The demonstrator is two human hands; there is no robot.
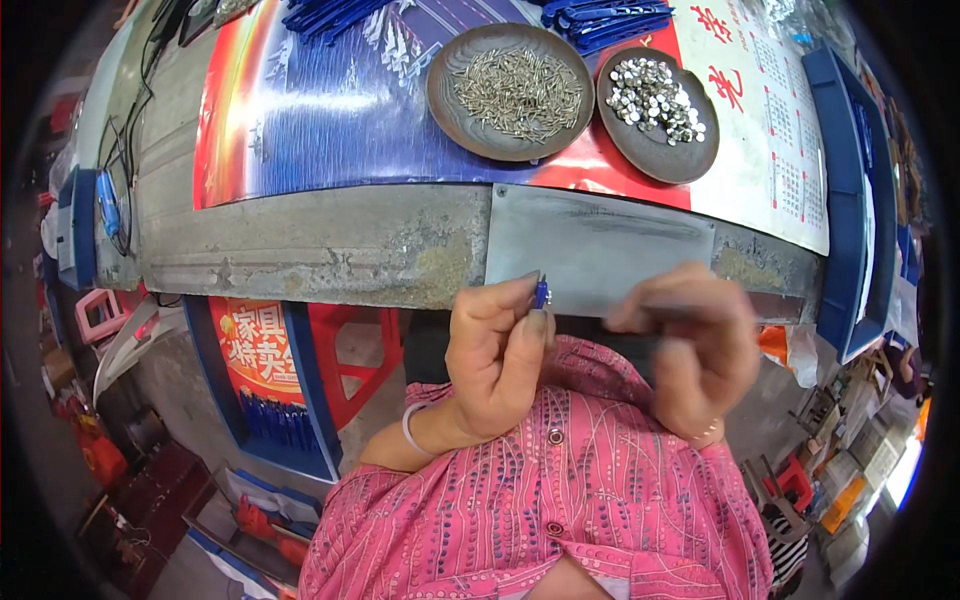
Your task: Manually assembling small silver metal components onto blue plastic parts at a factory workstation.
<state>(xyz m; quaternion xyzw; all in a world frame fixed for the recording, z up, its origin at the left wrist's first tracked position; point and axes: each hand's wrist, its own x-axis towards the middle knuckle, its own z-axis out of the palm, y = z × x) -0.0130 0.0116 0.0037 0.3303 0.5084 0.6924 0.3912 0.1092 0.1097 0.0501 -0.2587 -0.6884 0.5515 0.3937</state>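
My left hand (495, 355) is raised at the table's near edge, its thumb and forefinger pinching a small blue piece (542, 294) with a thin dark tip pointing up. Most of that piece is hidden by the fingers, so its kind does not show. To the right, my right hand (700, 345) is apart from it and smeared by motion; whether it holds anything is unclear. Beyond both hands is a grey metal sheet (590, 235). Farther back, a round dark dish (440, 95) holds many thin metal pins (520, 92), and a smaller dish (660, 168) holds shiny silver caps (655, 100).
Bundles of slim blue parts (610, 22) lie behind the dishes on a printed poster sheet (330, 150). A blue bin (838, 200) stands at the right edge. Below the table at left are a blue tray (215, 390) with blue parts and a red stool (355, 370).
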